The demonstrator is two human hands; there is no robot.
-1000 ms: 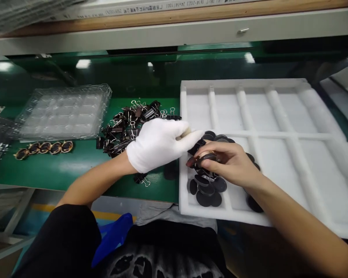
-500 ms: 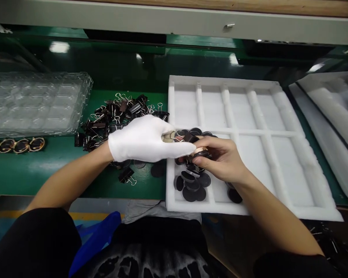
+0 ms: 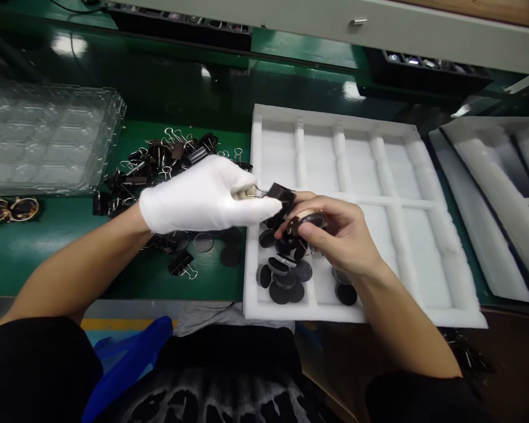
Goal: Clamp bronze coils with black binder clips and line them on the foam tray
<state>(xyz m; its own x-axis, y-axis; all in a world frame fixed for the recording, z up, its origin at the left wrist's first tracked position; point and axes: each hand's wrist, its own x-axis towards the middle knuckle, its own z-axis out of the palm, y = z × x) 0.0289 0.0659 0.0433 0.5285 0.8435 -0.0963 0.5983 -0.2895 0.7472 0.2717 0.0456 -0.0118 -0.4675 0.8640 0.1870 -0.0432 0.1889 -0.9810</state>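
In its white glove, my left hand (image 3: 216, 197) pinches a black binder clip (image 3: 282, 195) by its wire handle. The clip sits just beside my bare right hand (image 3: 339, 232), whose fingers are closed on a pair of sunglasses (image 3: 306, 220) with a gold-coloured and dark rim. Much of the sunglasses is hidden by the fingers. Below the hands, several black round discs (image 3: 284, 282) lie in a compartment of the white foam tray (image 3: 365, 195). Left of the glove is a heap of black binder clips (image 3: 158, 158); one loose binder clip (image 3: 181, 263) lies nearer me.
A stack of clear plastic trays (image 3: 48, 141) stands at the left, with tortoiseshell sunglasses (image 3: 11, 210) in front. More white foam pieces (image 3: 480, 205) lean at the right. A pale shelf edge (image 3: 308, 17) crosses the back above the green tabletop (image 3: 70, 258).
My left hand has drawn the binder clip slightly up and left, away from the sunglasses. The right hand has turned the sunglasses a little. The camera view has shifted.
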